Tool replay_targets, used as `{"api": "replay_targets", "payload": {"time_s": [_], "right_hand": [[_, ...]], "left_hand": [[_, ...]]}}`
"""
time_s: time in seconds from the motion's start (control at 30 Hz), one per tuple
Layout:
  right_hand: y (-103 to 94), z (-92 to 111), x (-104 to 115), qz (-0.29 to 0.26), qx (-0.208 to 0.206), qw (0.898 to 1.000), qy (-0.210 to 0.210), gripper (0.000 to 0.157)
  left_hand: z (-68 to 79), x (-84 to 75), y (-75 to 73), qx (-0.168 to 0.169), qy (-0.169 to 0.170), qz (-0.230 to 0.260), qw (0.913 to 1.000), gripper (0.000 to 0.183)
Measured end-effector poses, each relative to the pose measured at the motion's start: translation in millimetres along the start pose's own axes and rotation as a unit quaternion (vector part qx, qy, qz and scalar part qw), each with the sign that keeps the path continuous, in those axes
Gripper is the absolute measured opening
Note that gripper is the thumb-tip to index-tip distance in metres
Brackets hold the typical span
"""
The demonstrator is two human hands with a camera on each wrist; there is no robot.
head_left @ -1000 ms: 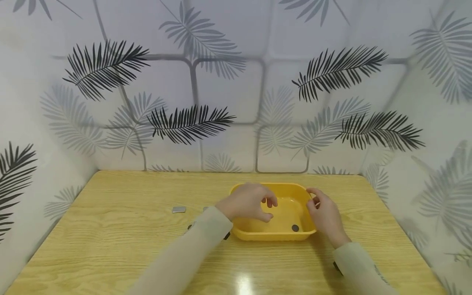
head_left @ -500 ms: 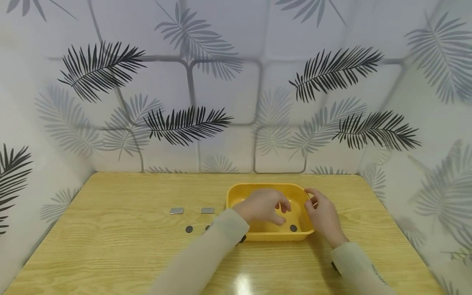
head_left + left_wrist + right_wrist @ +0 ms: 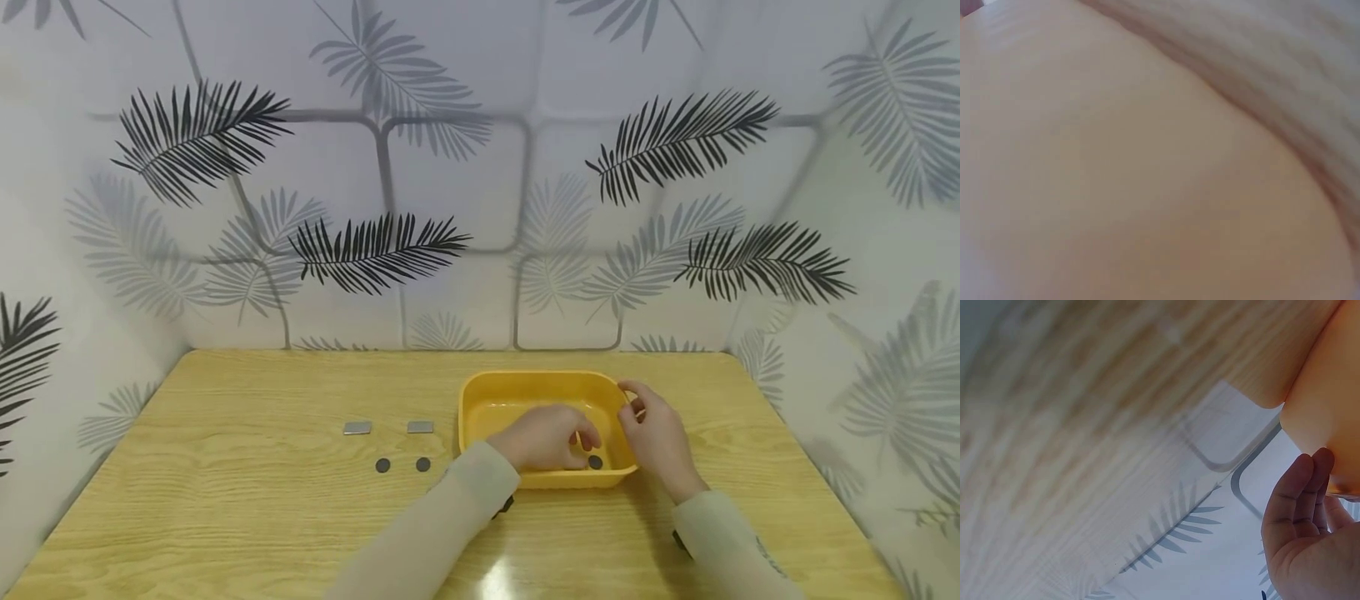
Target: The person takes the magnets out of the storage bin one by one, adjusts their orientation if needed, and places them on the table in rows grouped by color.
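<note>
My left hand (image 3: 551,437) is down inside the yellow plastic tray (image 3: 540,379), its fingers bent and thumb apart from them. Just right of those fingertips a dark grey disc (image 3: 596,462) lies on the tray's floor. Nothing shows between the left fingers; the left wrist view is filled by blurred skin and cloth. At the tray's right end, my right hand (image 3: 660,437) holds the rim between thumb and fingers. In the right wrist view the right hand (image 3: 1310,531) has its fingertips against the orange-looking tray wall (image 3: 1329,394).
Left of the tray, two small silvery rectangular pieces, one (image 3: 357,427) left of the other (image 3: 420,427), lie on the wood-grain table (image 3: 225,467). In front of them lie two dark discs, a left one (image 3: 382,465) and a right one (image 3: 423,464). A leaf-patterned wall (image 3: 480,300) stands behind.
My left hand has moved right and lower into the tray, toward the disc there. Its arm uncovers the right silvery piece and the right disc on the table. My right hand stays at the rim.
</note>
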State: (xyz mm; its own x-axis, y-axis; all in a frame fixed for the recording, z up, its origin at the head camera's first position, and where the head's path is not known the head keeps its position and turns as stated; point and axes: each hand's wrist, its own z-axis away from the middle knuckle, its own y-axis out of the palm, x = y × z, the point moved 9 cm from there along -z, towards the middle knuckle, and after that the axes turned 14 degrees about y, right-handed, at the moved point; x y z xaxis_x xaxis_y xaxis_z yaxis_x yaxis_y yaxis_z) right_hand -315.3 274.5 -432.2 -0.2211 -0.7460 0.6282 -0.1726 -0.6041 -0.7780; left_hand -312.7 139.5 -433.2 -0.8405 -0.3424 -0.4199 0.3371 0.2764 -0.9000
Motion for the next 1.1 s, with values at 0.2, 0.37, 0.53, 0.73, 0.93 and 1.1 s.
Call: {"api": "replay_targets", "payload": {"time_s": [0.2, 0.37, 0.53, 0.73, 0.93, 1.1], "right_hand": [[-2.0, -1, 3, -0.001, -0.005, 1.0, -0.009, 0.041], [-3.7, -2, 7, 0.0, -0.014, 1.0, -0.022, 0.039], [-2.5, -1, 6, -0.001, -0.015, 1.0, -0.019, 0.039], [0.8, 1, 0, 0.001, -0.001, 1.0, -0.001, 0.04], [1.3, 3, 0, -0.004, 0.003, 1.0, -0.002, 0.04], [-0.3, 2, 3, -0.006, 0.003, 1.0, -0.009, 0.04]], "left_hand": [[-2.6, -3.7, 5.9, 0.003, 0.015, 0.014, 0.9998, 0.022], [-3.7, -2.4, 11.2, 0.011, 0.041, 0.06, 0.9973, 0.026], [-2.7, -2.9, 17.6, 0.028, 0.064, 0.075, 0.9948, 0.023], [0.6, -4.7, 17.1, 0.034, 0.063, 0.065, 0.9953, 0.021], [5.2, 0.4, 14.4, 0.038, 0.044, 0.003, 0.9983, 0.021], [10.3, 5.8, 9.9, 0.033, 0.017, -0.014, 0.9992, 0.022]]}}
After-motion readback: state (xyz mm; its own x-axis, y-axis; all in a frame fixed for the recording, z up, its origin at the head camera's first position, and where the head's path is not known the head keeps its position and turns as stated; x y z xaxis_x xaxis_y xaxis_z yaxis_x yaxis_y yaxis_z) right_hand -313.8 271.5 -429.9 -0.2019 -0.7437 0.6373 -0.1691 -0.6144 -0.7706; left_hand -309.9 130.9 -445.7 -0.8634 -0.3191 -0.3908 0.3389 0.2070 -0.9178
